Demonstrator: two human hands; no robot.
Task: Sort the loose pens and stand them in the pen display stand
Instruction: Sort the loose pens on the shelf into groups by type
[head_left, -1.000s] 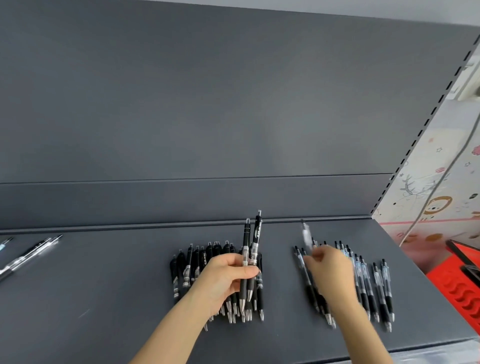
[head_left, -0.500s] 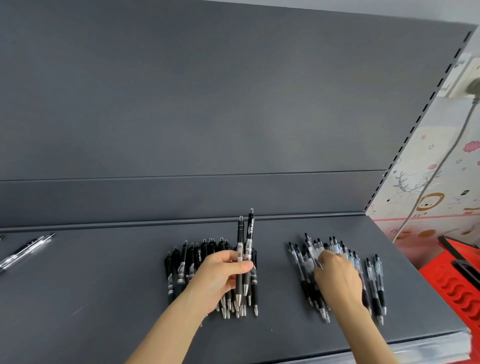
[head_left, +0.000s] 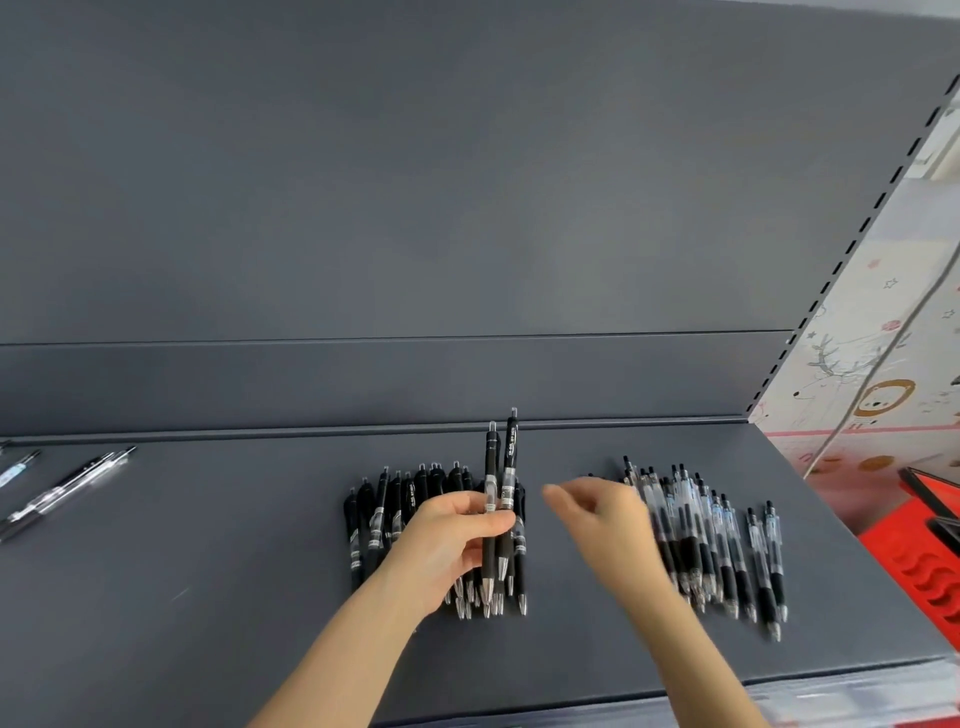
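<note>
My left hand (head_left: 447, 540) grips two black pens (head_left: 506, 457) upright, tips down, over a row of black pens (head_left: 395, 514) lying on the grey shelf (head_left: 208, 571). My right hand (head_left: 602, 519) is blurred and hovers between this row and a second row of clear-barrelled pens (head_left: 727, 530) to the right. Its fingers point left towards the held pens, loosely bent, with no pen seen in them. No pen display stand is in view.
A few more pens (head_left: 67, 488) lie at the shelf's far left. The grey back panel (head_left: 467, 208) rises behind the shelf. Right of the shelf are a red plastic basket (head_left: 930, 571) and a patterned wall with a hanging cable.
My right hand lowered a clear pen onto the right row, then left the row and moved left towards my left hand. The left hand kept holding its two black pens.
</note>
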